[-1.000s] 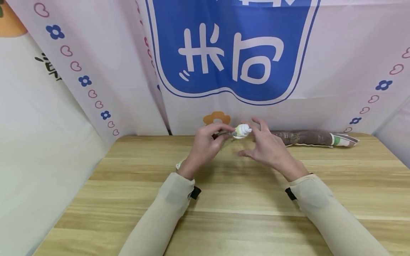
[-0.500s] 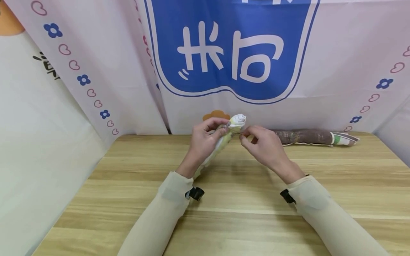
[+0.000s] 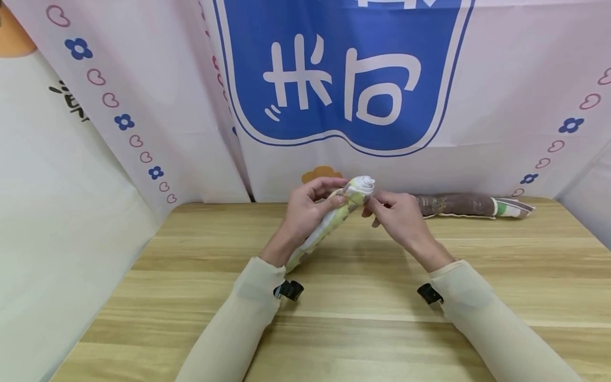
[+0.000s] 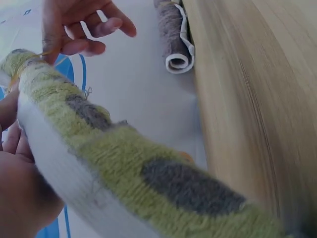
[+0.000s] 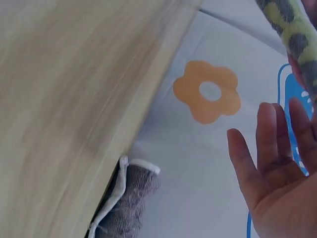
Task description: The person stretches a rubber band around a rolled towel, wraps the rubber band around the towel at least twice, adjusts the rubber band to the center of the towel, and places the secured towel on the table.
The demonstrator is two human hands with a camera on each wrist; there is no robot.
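A tightly rolled towel, yellow-green with grey spots and a white edge, leans up from the table between both hands. My left hand grips it near its upper end, whose white spiral faces up. A thin orange-yellow rubber band is round the towel near that end in the left wrist view. My right hand pinches this band with thumb and forefinger beside the towel; its other fingers are spread loosely in the left wrist view.
A brown rolled towel with a white and green end lies along the table's back edge, right of my right hand. Behind the wooden table hangs a printed white cloth. Black wrist cameras sit at both cuffs.
The towel has swung from under my left forearm to a raised slant, its spiral end higher. My right hand, earlier spread with the band, has closed in to pinch it beside the towel.
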